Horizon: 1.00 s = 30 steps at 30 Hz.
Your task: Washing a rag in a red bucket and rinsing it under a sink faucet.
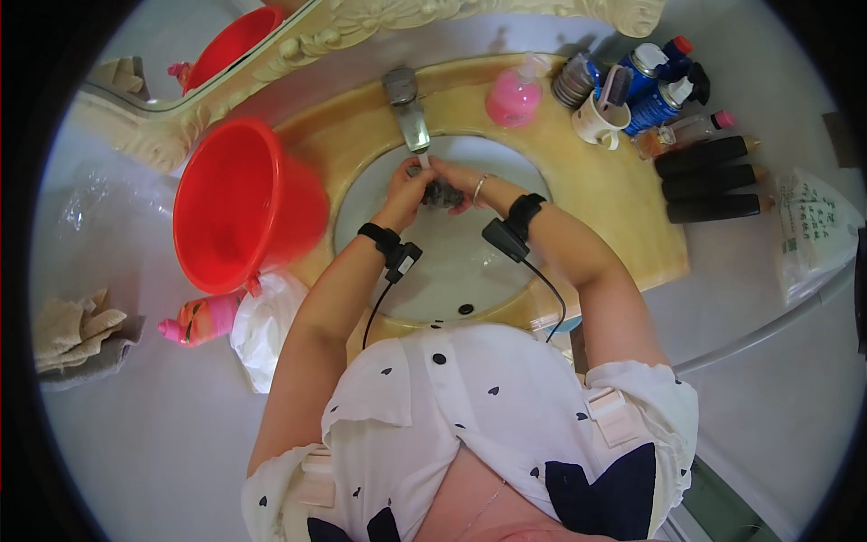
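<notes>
Under the running faucet point(406, 108), both my hands meet over the white oval sink point(452, 280). My left hand point(405, 191) and my right hand point(458, 179) are closed around a small dark grey bunched thing point(441, 192), which looks like wet cloth. Its exact kind cannot be made out. Water point(424, 161) falls from the spout onto it between my fingers. A bracelet and a black strap with a small device sit on my right wrist; a similar strap is on my left.
A large red bucket point(230, 203) stands left of the sink, above a pink bottle point(200, 322) and a white plastic bag point(266, 330). Along the yellow counter's point(614, 208) back and right are a pink soap bottle point(515, 95), a mug point(601, 119) with brushes, cans and dark bottles point(713, 183).
</notes>
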Available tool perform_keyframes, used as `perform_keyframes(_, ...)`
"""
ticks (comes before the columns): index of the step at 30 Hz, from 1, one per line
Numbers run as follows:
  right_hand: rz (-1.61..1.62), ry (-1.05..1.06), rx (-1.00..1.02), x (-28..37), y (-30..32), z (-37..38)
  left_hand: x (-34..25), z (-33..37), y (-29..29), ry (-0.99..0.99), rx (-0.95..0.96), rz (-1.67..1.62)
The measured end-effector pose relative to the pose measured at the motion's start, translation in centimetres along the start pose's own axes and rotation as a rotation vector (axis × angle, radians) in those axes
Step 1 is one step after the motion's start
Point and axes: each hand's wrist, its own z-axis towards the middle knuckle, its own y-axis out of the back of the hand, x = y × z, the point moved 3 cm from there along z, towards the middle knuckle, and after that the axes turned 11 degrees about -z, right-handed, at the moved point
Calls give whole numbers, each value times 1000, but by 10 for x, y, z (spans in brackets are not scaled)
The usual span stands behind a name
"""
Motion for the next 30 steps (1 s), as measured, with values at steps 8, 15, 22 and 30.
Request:
perform_keyframes(8,-278,343,-552,-24,47,2,-9,-4,-41,133,-78,169)
perform_keyframes(15,-253,370,-530,4,25,-3,-13,-29,2,157,214,-148)
perform_keyframes(22,430,55,-305,16,14,-30,-11,-53,-16,376,246,-402)
perform_keyframes(30,184,411,-98,5,51,-49,21,-1,21,269,63,-374)
